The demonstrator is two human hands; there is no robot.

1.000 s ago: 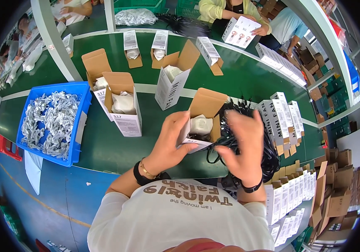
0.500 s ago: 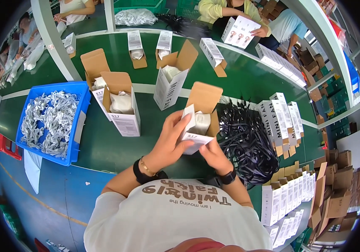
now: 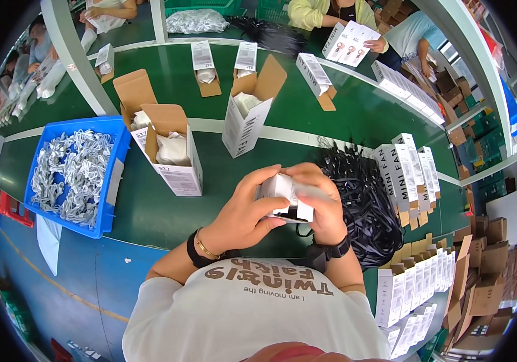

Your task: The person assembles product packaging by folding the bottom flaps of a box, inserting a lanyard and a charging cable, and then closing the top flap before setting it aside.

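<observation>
A small white carton (image 3: 275, 186) is between my two hands above the green bench, in front of my chest. My left hand (image 3: 247, 204) closes round its left side, the thumb pressed on the face towards me. On the other side my right hand (image 3: 323, 208) wraps the carton, its thumb blurred over the top. A dark gap shows at the carton's right end; its contents are hidden. Beside my right hand lies a heap of black straps (image 3: 367, 211). Left of my hands stand open cartons with white-wrapped items, the nearest one (image 3: 177, 175) with its brown flap raised.
A blue tray (image 3: 111, 199) of grey-white cables sits at the left. Another open carton (image 3: 246, 123) stands ahead. White boxes (image 3: 398, 172) are grouped at the right, with more rows (image 3: 406, 289) below. Across the bench, a person in yellow (image 3: 306, 15) holds white boxes.
The carton has been tipped in my hands, and its raised brown flap no longer shows. My right hand has moved up from the carton's lower side to wrap its right side.
</observation>
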